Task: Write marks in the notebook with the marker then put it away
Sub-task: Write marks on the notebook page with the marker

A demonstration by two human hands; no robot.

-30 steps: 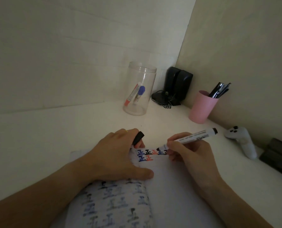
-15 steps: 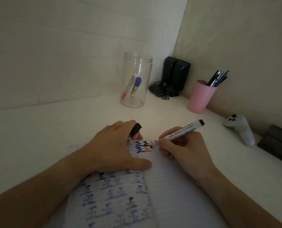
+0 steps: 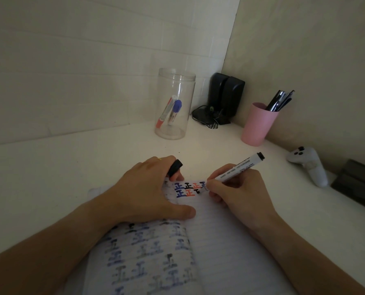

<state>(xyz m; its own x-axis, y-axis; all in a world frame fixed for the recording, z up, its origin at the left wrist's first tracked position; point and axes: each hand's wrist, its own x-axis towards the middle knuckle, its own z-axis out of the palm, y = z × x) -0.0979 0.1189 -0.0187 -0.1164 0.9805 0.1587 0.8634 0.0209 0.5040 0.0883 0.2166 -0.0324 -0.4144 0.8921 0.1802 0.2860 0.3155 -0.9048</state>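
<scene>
An open lined notebook point(image 3: 217, 248) lies on the white desk in front of me. Its right page carries blue, black and red marks near the top; the left page shows faint bled-through marks. My right hand point(image 3: 241, 192) grips a white marker point(image 3: 239, 168) with a black end, its tip touching the second row of marks. My left hand point(image 3: 147, 192) presses flat on the notebook's upper left and pinches the black marker cap point(image 3: 176, 167) between its fingers.
A clear plastic jar point(image 3: 173, 103) at the back holds a red and a blue marker. Black speakers point(image 3: 224, 96) stand in the corner. A pink cup point(image 3: 258, 124) holds dark pens. A white controller point(image 3: 309, 165) and a dark box point(image 3: 358, 184) lie at right.
My right hand has moved the marker tip left and down, from the end of the first row to the second row, where a fresh black stroke shows. My left hand has stayed put.
</scene>
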